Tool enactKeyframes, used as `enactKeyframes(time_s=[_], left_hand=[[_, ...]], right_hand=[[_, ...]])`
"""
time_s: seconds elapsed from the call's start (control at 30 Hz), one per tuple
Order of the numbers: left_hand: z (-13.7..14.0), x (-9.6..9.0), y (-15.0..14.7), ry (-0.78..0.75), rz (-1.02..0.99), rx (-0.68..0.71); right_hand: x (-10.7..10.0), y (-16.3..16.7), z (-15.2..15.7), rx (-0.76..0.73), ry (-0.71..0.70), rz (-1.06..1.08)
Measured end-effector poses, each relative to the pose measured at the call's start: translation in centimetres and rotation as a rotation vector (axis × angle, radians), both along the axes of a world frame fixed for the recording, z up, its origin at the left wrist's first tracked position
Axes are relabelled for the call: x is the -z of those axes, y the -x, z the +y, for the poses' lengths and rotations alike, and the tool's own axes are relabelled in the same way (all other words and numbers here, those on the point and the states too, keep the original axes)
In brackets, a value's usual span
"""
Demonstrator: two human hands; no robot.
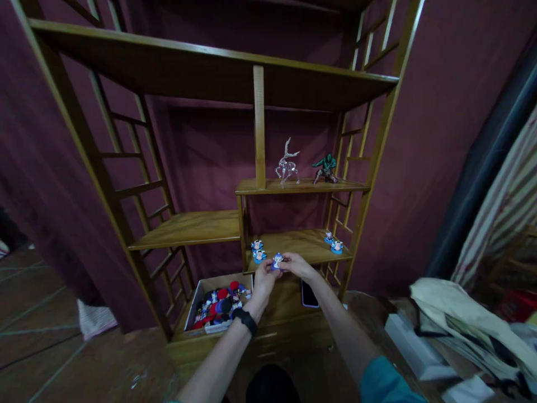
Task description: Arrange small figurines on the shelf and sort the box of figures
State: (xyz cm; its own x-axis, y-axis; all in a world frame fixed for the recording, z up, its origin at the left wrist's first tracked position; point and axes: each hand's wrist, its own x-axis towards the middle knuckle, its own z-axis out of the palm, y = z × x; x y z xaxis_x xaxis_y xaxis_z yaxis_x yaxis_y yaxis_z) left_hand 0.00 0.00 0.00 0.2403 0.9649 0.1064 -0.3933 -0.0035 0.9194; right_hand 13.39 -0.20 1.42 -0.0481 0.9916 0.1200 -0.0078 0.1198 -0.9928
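Observation:
Between my two hands is a small purple-and-white figurine (277, 261), held in front of the lower right shelf (289, 242). My left hand (265, 278) grips it from the left, and the fingers of my right hand (296, 265) close on its right side. Two blue-based figurines (259, 256) stand at that shelf's left end, just beyond my left hand. Another pair of figurines (337, 247) stands at its right end. Left of my left wrist, an open box (197, 299) holds many small red, blue and black figures.
A clear deer figurine (287, 165) and a green crouching figure (326, 169) stand on the shelf above. A dark phone-like device (309, 294) lies under the lower right shelf. The wooden divider (259, 129) rises mid-rack. Cloth and a pale box (415, 347) lie at right.

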Motion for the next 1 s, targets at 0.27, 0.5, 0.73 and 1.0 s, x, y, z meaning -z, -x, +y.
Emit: enactKeyframes(time_s=[0.27,0.5,0.73,1.0], left_hand=[[0.5,0.3,-0.1,0.071,0.023,-0.031],[-1.6,3.2,1.9,0.053,0.186,0.091],[-2.1,6.3,4.3,-0.047,0.327,0.065],[-0.8,3.2,3.5,-0.165,0.287,-0.084]], right_hand=[[0.7,-1.3,2.4,0.143,-0.030,-0.009],[1.3,-2.0,3.8,0.218,-0.086,-0.033],[1.5,-1.5,4.7,0.259,-0.082,-0.045],[0.8,0.6,1.8,0.098,-0.072,0.028]])
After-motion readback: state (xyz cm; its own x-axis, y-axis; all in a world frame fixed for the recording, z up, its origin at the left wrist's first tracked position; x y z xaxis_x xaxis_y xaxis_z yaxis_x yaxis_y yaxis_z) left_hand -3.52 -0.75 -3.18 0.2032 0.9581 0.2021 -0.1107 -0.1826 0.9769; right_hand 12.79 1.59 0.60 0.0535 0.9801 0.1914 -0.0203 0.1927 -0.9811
